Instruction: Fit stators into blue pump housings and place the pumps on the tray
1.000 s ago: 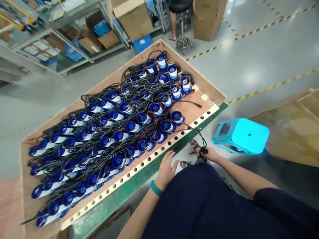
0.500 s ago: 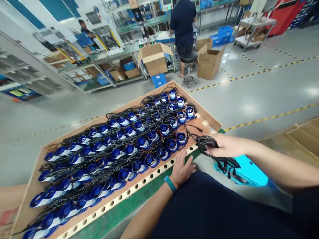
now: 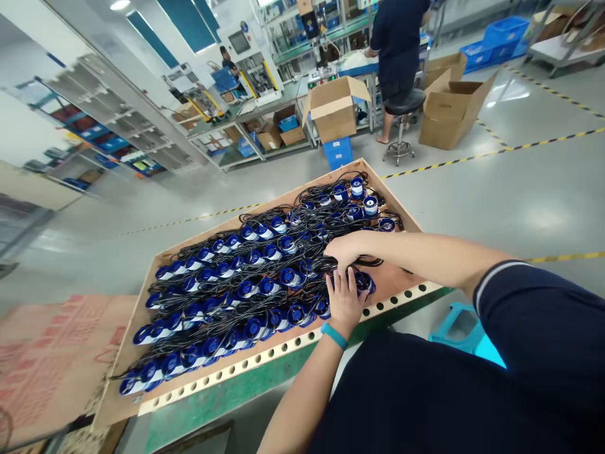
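A shallow wooden tray (image 3: 411,217) holds rows of round blue units (image 3: 290,277) with white labels, and coiled black cables (image 3: 265,302) lie between the rows. Near the tray's right end, my right hand (image 3: 347,247) is closed over a bundle of black cable (image 3: 322,265), low among the units; its fingertips are partly hidden. Just in front of it, my left hand (image 3: 344,297), with a teal wristband, reaches over the tray's near side. Its fingers are spread across the units and touch the edge of the cables, gripping nothing visible.
A pale strip with round holes (image 3: 258,360) forms the tray's near edge, above a green surface (image 3: 212,394). A turquoise stool (image 3: 456,328) stands at my right. Beyond the tray are cardboard boxes (image 3: 333,110), a black stool (image 3: 401,104) and a standing co-worker (image 3: 399,47).
My right hand has brought the cable bundle from outside the near edge leftward into the tray. My left hand has moved from the edge onto the units. The view has turned left.
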A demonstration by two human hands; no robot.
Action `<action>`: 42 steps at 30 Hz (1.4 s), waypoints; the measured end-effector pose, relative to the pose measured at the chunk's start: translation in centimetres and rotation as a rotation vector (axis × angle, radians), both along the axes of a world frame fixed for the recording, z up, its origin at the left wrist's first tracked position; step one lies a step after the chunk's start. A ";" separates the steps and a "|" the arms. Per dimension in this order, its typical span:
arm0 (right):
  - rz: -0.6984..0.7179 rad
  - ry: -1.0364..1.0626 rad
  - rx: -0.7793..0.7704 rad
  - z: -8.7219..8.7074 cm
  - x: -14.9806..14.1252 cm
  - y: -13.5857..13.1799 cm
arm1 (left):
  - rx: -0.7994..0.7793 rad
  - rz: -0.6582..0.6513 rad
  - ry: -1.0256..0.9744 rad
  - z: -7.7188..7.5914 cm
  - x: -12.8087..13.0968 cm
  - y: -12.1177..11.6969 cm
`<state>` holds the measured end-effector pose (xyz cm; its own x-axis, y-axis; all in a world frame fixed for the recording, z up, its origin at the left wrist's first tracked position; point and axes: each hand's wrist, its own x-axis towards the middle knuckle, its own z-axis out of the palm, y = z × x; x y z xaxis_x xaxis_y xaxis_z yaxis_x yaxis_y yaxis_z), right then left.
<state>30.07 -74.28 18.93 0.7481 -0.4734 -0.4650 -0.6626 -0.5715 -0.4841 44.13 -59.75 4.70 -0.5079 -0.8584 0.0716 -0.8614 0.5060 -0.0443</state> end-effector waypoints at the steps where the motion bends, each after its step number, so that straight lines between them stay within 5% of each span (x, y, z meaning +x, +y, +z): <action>1: 0.058 0.030 -0.007 -1.2 1.0 -0.4 | 0.015 0.003 0.010 -0.3 0.3 -0.2; 4: 0.156 0.100 -0.010 -4.8 3.4 -0.7 | 0.043 -0.031 0.074 -1.7 1.5 -0.3; 8: -0.072 -0.059 -0.118 -8.8 3.8 0.6 | -0.031 -0.076 0.171 -2.6 3.0 0.3; 12: -0.207 -0.335 -0.290 -10.9 0.7 2.7 | -0.074 -0.047 0.258 -1.1 3.4 0.4; 18: -0.486 -0.620 -0.332 -13.9 -5.4 7.6 | 0.017 -0.029 0.167 1.1 2.5 -1.3; 22: -0.688 -0.490 -0.334 -17.5 -8.8 11.2 | 0.123 0.021 0.078 0.6 2.3 -2.7; 26: -0.739 -0.257 -0.274 -20.5 -11.3 12.5 | 0.098 -0.039 0.077 0.2 3.2 -3.3; 30: -0.782 -0.212 -0.286 -21.1 -12.3 11.4 | 0.085 -0.136 0.087 0.9 4.6 -4.7; 34: -0.953 -0.247 -0.380 -19.5 -10.4 12.2 | 0.065 -0.259 0.140 1.3 5.8 -7.1; 38: -1.055 -0.455 -0.445 -17.8 -5.5 17.5 | 0.026 -0.420 0.160 0.9 6.1 -8.7; 42: -1.253 -0.457 -0.317 -17.7 -1.1 26.0 | 0.021 -0.564 0.160 1.2 6.0 -9.4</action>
